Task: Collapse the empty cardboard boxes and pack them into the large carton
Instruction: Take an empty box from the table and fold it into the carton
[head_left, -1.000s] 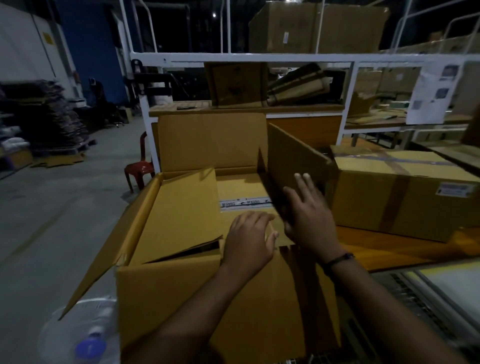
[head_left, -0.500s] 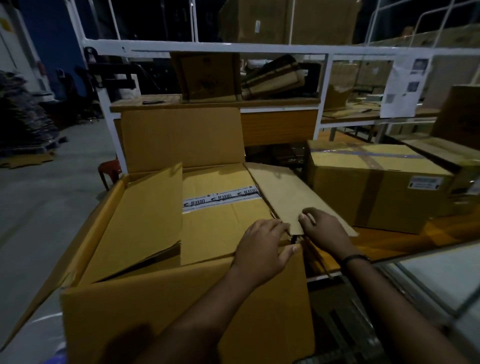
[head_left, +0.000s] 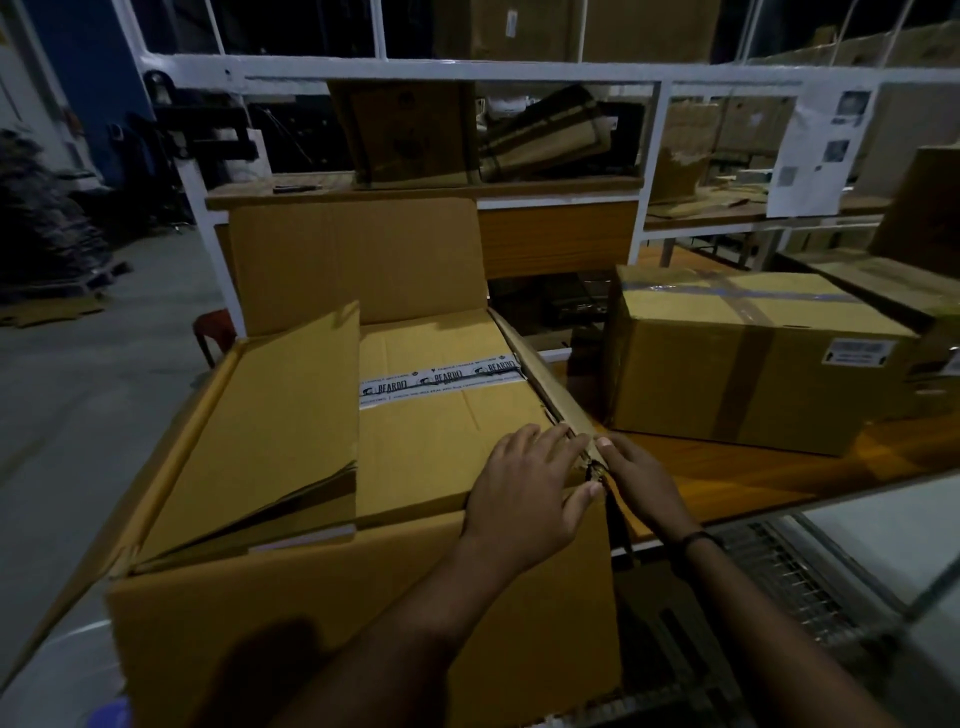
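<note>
The large carton (head_left: 311, 623) stands open right in front of me, its back flap (head_left: 358, 260) upright. Flattened boxes lie inside: the top one (head_left: 441, 421) carries a strip of white printed tape, and a loose folded sheet (head_left: 270, 431) leans over the left half. My left hand (head_left: 524, 488) lies palm down on the top flattened box at the near right corner, thumb over the front wall. My right hand (head_left: 641, 483) is just outside that corner, fingers closed on the near end of the carton's right flap (head_left: 540, 374), which is seen edge-on.
A sealed, taped box (head_left: 737, 364) sits on the orange table (head_left: 727, 483) to the right. Behind stands a white shelf frame (head_left: 415, 70) holding cardboard. A red stool (head_left: 213, 327) stands on the floor at left. A metal grille (head_left: 779, 587) is at lower right.
The right flap, raised a second ago, has swung outward and down under my right hand. My left hand slid right to the near right corner. The view moved closer and rightward.
</note>
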